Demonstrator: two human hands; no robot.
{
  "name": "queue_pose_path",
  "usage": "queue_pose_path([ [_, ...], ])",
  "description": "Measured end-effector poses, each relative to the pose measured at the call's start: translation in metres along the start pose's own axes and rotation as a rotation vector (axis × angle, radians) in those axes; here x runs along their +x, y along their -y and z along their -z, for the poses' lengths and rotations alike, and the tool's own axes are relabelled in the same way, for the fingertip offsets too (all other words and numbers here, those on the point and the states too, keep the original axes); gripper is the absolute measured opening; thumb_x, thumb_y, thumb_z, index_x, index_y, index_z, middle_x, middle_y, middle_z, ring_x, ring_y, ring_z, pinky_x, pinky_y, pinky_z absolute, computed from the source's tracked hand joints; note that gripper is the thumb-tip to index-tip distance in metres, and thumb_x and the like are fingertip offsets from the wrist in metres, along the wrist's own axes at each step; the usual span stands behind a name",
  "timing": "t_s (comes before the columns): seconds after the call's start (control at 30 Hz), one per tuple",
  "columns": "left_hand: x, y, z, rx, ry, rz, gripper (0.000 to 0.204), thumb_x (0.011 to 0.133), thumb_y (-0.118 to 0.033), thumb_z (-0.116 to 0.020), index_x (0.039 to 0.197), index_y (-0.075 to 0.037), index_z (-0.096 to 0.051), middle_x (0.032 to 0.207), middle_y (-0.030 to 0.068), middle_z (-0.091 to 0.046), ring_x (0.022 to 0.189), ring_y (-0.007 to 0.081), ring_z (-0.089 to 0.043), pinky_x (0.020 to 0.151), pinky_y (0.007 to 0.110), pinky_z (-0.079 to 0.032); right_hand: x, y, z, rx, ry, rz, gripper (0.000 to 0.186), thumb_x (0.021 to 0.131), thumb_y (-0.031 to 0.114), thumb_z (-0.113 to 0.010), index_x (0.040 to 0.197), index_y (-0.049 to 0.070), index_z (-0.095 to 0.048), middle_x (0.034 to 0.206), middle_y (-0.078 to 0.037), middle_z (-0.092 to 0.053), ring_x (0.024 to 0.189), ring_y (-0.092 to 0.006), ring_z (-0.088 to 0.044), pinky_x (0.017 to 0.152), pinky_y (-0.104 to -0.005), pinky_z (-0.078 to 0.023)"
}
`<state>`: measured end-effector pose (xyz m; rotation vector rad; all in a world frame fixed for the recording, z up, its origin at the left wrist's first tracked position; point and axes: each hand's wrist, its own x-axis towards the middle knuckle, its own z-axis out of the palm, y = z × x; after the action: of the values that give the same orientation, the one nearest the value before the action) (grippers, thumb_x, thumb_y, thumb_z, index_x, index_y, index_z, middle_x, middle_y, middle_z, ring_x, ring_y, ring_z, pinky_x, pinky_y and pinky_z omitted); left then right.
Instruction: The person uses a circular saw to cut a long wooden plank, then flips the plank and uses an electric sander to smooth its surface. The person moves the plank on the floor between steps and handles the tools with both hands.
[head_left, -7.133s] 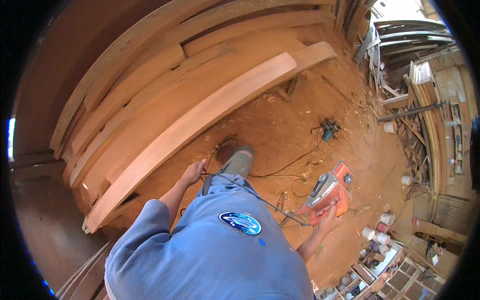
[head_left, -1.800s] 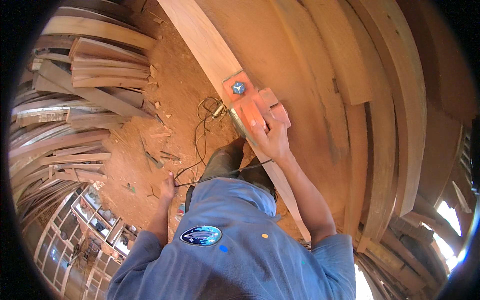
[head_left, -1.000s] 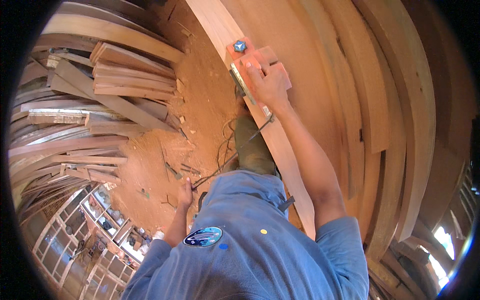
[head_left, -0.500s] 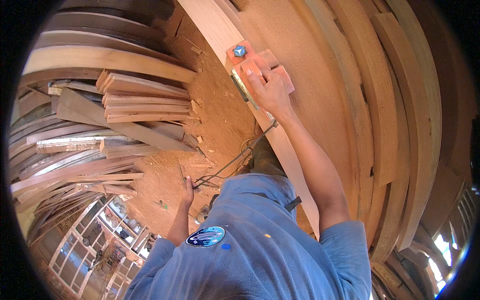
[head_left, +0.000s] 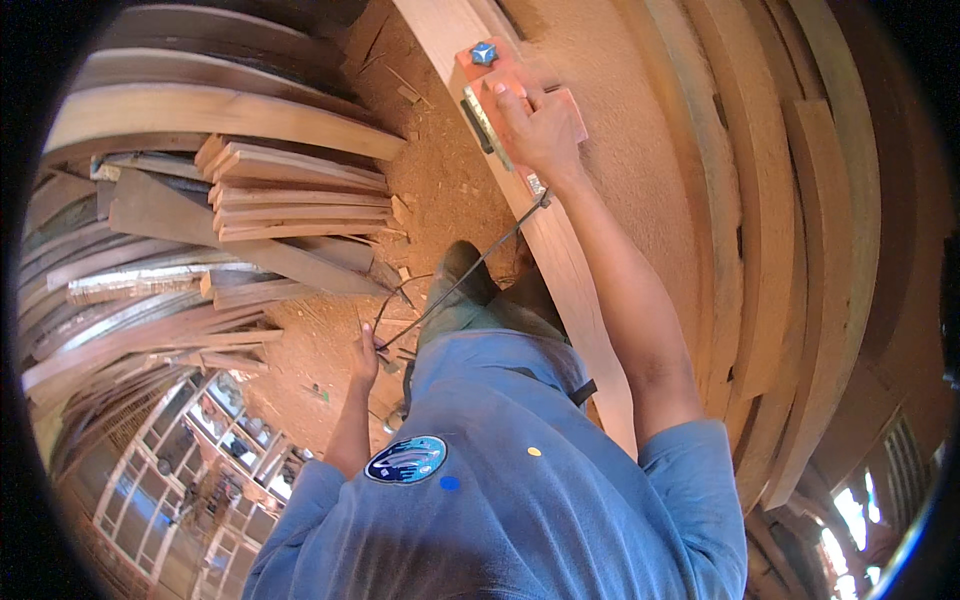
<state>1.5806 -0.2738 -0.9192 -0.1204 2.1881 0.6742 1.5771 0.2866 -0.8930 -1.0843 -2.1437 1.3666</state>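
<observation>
An orange-red electric planer (head_left: 505,88) with a blue star-shaped knob rests on a long, pale wooden board (head_left: 572,270). My right hand (head_left: 546,135) is closed around its handle from above, arm stretched forward. From the planer's rear end a dark power cord (head_left: 470,268) runs back toward my left side. My left hand (head_left: 368,352), low at my left, has its fingers closed on that cord and keeps it off the board.
Stacked boards (head_left: 300,195) and loose planks lie at the left. Sawdust covers the floor (head_left: 440,170). More long timbers (head_left: 770,250) lie along the right. A white-framed lattice (head_left: 150,480) stands at the lower left.
The planer has moved farther ahead along the board with my right hand on it. The cord has shifted along behind it, and one leg now shows further forward.
</observation>
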Motion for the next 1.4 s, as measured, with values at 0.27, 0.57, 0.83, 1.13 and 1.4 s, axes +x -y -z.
queue_pose_path([
  [0.27,0.033,-0.024,0.007,-0.029,-0.016,0.028,0.082,0.104,-0.065,-0.03,0.071,0.002,-0.065,0.066,0.0131,-0.064,0.067,0.0227,-0.062,0.068,0.037,-0.049,0.062,0.012,-0.03,-0.009,-0.006,-0.001,0.051,0.095,0.046,-0.064,0.096,-0.004,-0.074,0.052,-0.015,-0.051,0.05,-0.0175,-0.05,0.05,-0.0395,-0.039],
  [0.57,0.132,-0.071,0.027,-0.027,0.029,0.053,0.08,0.104,-0.065,-0.034,0.073,0.003,-0.065,0.067,0.013,-0.065,0.067,0.0235,-0.063,0.067,0.038,-0.05,0.141,0.065,-0.042,-0.077,0.132,-0.159,0.058,0.093,0.054,-0.059,0.094,-0.003,-0.073,0.074,-0.024,-0.063,0.073,-0.0355,-0.063,0.068,-0.047,-0.049],
  [0.83,0.212,-0.15,0.076,-0.001,0.007,0.044,0.083,0.103,-0.064,-0.036,0.067,0.004,-0.065,0.066,0.0148,-0.065,0.068,0.0243,-0.063,0.069,0.039,-0.05,0.22,0.077,-0.08,-0.143,0.199,-0.22,0.06,0.093,0.058,-0.057,0.096,0.0,-0.073,0.085,-0.03,-0.069,0.083,-0.0432,-0.07,0.073,-0.0499,-0.053],
  [1.13,0.24,-0.205,0.094,0.085,0.008,0.145,0.08,0.103,-0.063,-0.037,0.073,0.005,-0.068,0.068,0.0153,-0.067,0.071,0.026,-0.065,0.071,0.04,-0.051,0.302,0.071,-0.135,0.012,0.167,-0.183,0.057,0.093,0.052,-0.061,0.097,-0.004,-0.072,0.083,-0.032,-0.068,0.08,-0.0452,-0.069,0.071,-0.0518,-0.051],
  [1.4,0.277,-0.205,0.091,-0.083,-0.035,0.216,0.079,0.104,-0.062,-0.036,0.074,0.004,-0.067,0.067,0.0149,-0.067,0.068,0.0234,-0.067,0.072,0.038,-0.053,0.386,0.113,-0.175,0.067,0.103,-0.127,0.061,0.093,0.052,-0.062,0.096,-0.009,-0.072,0.079,-0.032,-0.068,0.077,-0.0402,-0.071,0.07,-0.0475,-0.053],
])
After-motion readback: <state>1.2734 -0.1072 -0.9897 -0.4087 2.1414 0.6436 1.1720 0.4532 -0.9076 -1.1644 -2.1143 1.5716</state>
